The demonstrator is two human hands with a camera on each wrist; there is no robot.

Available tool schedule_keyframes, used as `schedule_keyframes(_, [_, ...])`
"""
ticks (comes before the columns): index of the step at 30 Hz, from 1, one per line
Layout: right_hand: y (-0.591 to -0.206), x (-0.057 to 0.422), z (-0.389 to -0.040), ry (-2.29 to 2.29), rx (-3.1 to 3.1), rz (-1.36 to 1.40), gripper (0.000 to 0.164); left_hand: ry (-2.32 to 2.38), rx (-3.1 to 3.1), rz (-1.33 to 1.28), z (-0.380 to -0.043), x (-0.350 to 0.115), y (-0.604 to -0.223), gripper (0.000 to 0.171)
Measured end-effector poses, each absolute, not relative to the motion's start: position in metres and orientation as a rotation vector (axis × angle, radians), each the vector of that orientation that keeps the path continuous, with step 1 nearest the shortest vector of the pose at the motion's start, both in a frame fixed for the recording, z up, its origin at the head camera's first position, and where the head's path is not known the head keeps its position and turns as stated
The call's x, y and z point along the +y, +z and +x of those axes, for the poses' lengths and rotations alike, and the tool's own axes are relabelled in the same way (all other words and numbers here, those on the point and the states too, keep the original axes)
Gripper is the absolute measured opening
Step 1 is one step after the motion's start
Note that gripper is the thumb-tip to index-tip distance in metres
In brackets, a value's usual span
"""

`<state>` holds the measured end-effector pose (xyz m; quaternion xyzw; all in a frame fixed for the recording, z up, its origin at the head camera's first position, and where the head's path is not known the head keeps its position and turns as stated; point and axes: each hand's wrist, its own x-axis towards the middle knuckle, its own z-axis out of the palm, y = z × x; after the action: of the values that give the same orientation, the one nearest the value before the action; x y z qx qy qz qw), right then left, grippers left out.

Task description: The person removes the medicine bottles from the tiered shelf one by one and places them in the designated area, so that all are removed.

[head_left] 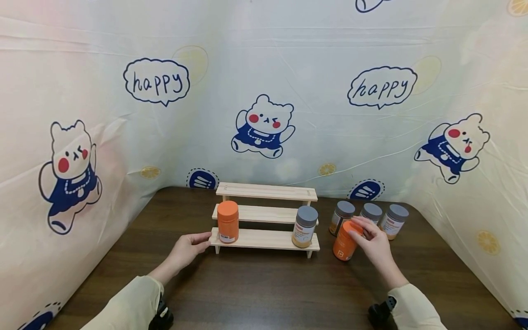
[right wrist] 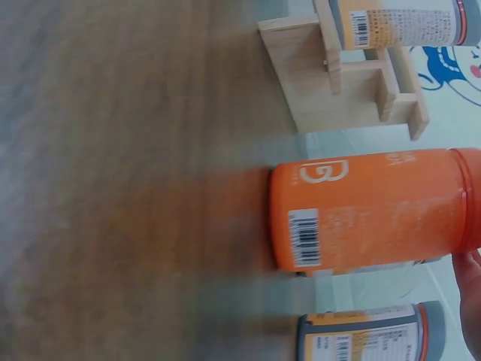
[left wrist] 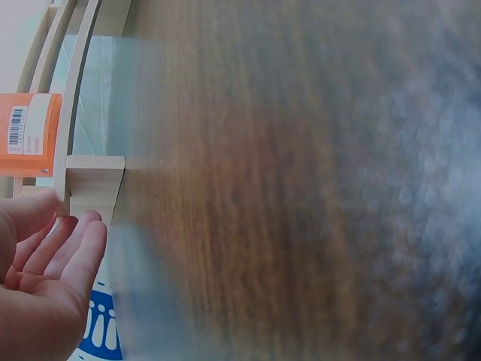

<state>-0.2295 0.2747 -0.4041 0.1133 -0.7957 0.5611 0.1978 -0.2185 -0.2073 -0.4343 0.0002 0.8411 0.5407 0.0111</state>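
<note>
A three-tier wooden step rack (head_left: pixel 264 239) stands on the table. My left hand (head_left: pixel 187 251) pinches the left end of its lowest tier; in the left wrist view the thumb lies over the board (left wrist: pixel 75 98) and the fingers beneath. On that tier an orange bottle (head_left: pixel 228 224) stands at the left and a grey-lidded supplement bottle (head_left: pixel 304 231) at the right. To the right of the rack, my right hand (head_left: pixel 374 243) grips a second orange bottle (right wrist: pixel 368 210) by its cap. Its base is close to the tabletop, and a white letter mark shows on its side.
Behind the right hand are three more grey-lidded bottles: one on the left (head_left: pixel 343 214), one in the middle (head_left: pixel 371 211), partly hidden, and one on the right (head_left: pixel 393 222). A printed cloth (head_left: pixel 264 55) hangs around the brown table (head_left: pixel 264 288) at the back and sides.
</note>
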Motion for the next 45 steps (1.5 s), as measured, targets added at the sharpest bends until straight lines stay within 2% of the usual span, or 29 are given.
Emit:
schedule_keyframes(22, [-0.348,0.238,-0.238,1.519,-2.115,0.682,0.038,1.693,2.626,0.007,-0.218,-0.207,-0.434,0.035])
schedule_keyframes(45, [-0.353,0.186,-0.242,1.668,-2.136,0.869,0.04,1.688,2.638,0.017,-0.216,-0.206,-0.432,0.035])
